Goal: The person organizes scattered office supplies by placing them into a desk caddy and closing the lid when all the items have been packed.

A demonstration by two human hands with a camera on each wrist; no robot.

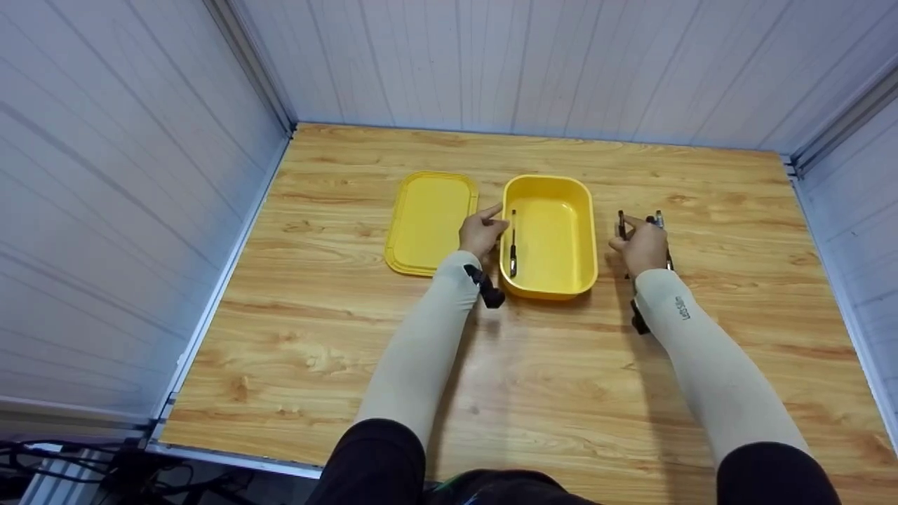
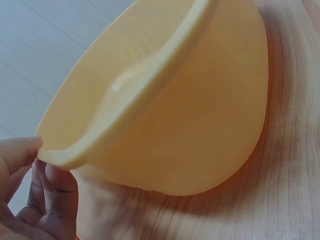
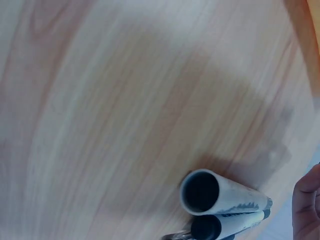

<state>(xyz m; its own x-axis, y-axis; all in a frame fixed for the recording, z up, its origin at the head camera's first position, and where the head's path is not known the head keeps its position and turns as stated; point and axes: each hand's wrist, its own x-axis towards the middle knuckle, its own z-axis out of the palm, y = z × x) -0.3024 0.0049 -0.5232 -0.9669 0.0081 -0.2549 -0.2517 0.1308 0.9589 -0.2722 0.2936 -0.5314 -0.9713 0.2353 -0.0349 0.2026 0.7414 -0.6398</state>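
Over one table [image 1: 561, 393], two pinches: left hand [image 1: 481, 233] on one yellow box [image 1: 549, 291], right hand [image 1: 644, 249] on one pen [image 1: 621, 224]

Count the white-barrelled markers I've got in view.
2, side by side on the wooden table in the right wrist view: the upper marker and the lower marker. More may be hidden beneath the right hand.

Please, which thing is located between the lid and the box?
In the head view, the left hand is between the lid and the box, gripping the box. Farther from the person, this gap shows only bare table.
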